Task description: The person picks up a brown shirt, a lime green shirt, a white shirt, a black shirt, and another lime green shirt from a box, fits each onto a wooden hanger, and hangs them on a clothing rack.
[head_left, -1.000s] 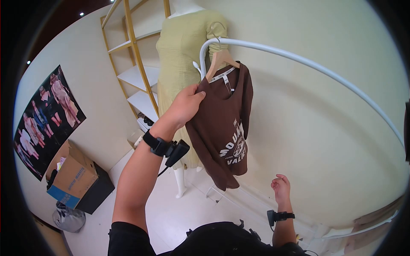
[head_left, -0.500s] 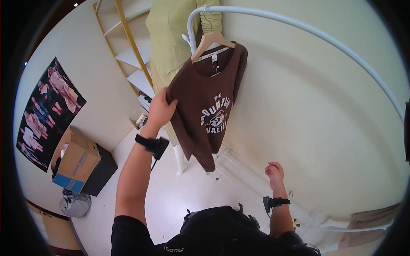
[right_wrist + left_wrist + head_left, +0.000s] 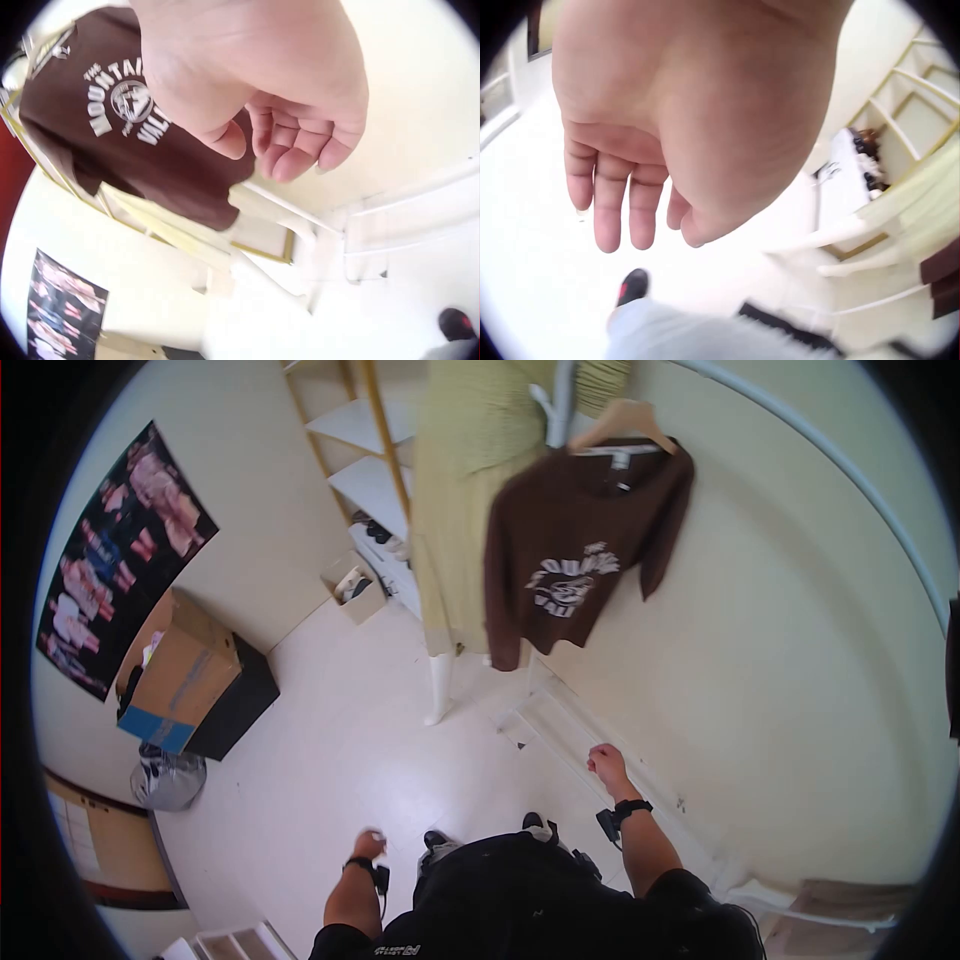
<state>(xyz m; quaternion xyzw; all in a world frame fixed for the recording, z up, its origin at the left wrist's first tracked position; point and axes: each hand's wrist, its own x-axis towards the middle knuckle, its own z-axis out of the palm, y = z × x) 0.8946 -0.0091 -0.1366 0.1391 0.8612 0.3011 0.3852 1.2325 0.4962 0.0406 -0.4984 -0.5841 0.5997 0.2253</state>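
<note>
My left hand (image 3: 369, 844) and right hand (image 3: 608, 765) are empty, fingers loosely curled, presumably because the wooden hanger (image 3: 625, 420) supports the brown long-sleeved sweatshirt (image 3: 575, 525) beside the white garment rack (image 3: 561, 405), spreading its shoulders.

Hands (image 3: 370, 845) (image 3: 608, 768) apart, fingers (image 3: 609, 214) loosely curled

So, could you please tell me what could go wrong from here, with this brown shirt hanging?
The brown shirt might slip off its wooden hanger: neither the left hand nor the right hand is holding it. It overlaps the yellow dress in the head view, so if it swings, it could perhaps brush that. Stepping forward, the person might catch a foot on the low white bars.
</note>
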